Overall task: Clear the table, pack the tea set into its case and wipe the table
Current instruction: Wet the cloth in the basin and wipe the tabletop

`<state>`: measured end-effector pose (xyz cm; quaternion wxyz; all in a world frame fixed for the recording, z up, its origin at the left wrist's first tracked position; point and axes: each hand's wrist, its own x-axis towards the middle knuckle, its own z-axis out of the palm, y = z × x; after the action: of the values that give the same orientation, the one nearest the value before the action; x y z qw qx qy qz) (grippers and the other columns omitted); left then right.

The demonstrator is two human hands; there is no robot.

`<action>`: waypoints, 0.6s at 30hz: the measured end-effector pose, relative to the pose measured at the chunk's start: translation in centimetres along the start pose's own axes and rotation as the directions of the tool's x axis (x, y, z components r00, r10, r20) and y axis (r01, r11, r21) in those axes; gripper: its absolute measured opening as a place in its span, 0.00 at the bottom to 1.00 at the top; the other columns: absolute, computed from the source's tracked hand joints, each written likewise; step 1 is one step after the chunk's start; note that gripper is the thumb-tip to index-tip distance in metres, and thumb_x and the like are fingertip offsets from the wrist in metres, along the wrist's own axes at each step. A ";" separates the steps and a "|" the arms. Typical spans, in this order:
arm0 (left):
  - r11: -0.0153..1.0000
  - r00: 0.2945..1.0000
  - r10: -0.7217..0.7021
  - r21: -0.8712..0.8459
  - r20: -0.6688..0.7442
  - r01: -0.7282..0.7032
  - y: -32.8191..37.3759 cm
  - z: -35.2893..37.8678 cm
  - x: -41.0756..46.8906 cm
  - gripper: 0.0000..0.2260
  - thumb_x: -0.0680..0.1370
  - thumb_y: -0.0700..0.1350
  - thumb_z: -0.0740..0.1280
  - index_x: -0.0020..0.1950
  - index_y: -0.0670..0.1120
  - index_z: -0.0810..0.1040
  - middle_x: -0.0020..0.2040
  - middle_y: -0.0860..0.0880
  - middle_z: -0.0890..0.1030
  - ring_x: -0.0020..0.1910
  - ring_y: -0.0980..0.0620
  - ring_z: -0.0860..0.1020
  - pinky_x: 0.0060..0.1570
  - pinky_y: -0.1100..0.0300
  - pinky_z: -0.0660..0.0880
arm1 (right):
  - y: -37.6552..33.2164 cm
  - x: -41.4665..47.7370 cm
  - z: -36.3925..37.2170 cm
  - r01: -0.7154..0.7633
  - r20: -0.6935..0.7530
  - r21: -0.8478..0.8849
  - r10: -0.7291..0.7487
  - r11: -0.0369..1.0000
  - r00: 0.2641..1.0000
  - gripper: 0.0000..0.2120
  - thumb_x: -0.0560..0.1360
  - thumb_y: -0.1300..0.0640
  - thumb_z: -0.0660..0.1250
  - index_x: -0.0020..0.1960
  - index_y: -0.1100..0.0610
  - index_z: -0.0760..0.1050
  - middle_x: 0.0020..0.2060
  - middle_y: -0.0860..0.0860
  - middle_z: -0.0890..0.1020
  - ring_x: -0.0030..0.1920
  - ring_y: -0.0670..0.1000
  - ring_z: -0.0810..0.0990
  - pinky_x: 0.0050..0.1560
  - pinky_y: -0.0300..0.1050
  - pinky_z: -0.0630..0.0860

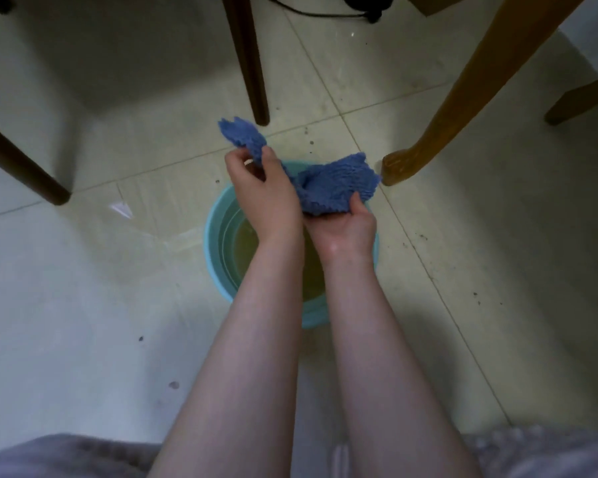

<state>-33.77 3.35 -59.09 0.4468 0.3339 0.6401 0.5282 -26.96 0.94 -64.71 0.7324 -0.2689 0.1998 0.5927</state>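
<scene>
Looking straight down at the tiled floor (pixel 83 305). One blue cloth (pixel 332 188) is held between both hands at centre frame, above one teal basin (pixel 218 243) of yellowish water.

The cloth's long axis runs from upper left to lower right. A loose tail pokes up toward the top centre, and the bunched bulk sits lower right.

We note the left hand (pixel 259 198) pinching the cloth just below the tail, fingers (pixel 237 163) curled round it. The right hand (pixel 346 229) lies palm up under the bulk with its thumb over the edge; its other fingers are hidden under the fabric. The right hand carries most of the cloth.

We judge a wring comes next. It turns on the hands sitting at opposite ends of that axis, free to twist against each other over the basin.

Count:
- one cloth
- one basin
- two hands
- four furniture legs: two dark legs (pixel 249 63), two pale legs (pixel 463 91)

We see no worktop and no tea set.
</scene>
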 end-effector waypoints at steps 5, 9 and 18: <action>0.929 0.963 -0.269 -0.256 0.037 0.269 4.5 -1.4 -2.3 0.04 0.80 0.43 0.64 0.47 0.51 0.73 0.41 0.56 0.77 0.40 0.60 0.76 0.49 0.62 0.72 | -0.8 -4.7 3.7 0.006 -0.075 -0.090 -0.012 0.996 0.997 0.24 0.83 0.50 0.51 0.75 0.59 0.62 0.71 0.64 0.68 0.71 0.65 0.66 0.73 0.65 0.58; 0.898 0.932 -0.359 -0.255 0.049 0.359 9.5 -3.2 -3.8 0.06 0.80 0.43 0.62 0.44 0.51 0.72 0.41 0.56 0.77 0.37 0.63 0.76 0.48 0.58 0.72 | -1.6 -8.8 7.9 0.092 -0.069 -0.196 -0.108 0.976 0.992 0.20 0.84 0.52 0.50 0.74 0.54 0.64 0.71 0.61 0.69 0.70 0.64 0.68 0.71 0.69 0.60; 0.944 0.905 -0.280 -0.082 0.322 0.321 24.5 -4.9 -8.9 0.10 0.76 0.34 0.65 0.38 0.46 0.71 0.33 0.56 0.76 0.35 0.61 0.74 0.39 0.65 0.71 | -1.5 -20.3 19.7 0.096 -0.018 -0.406 -0.113 0.909 0.993 0.15 0.84 0.57 0.50 0.65 0.57 0.70 0.67 0.64 0.73 0.65 0.62 0.74 0.66 0.54 0.72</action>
<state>-36.04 -1.11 -33.09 0.6378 0.2783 0.5704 0.4363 -30.39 -2.31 -36.82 0.6874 -0.4367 0.0735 0.5757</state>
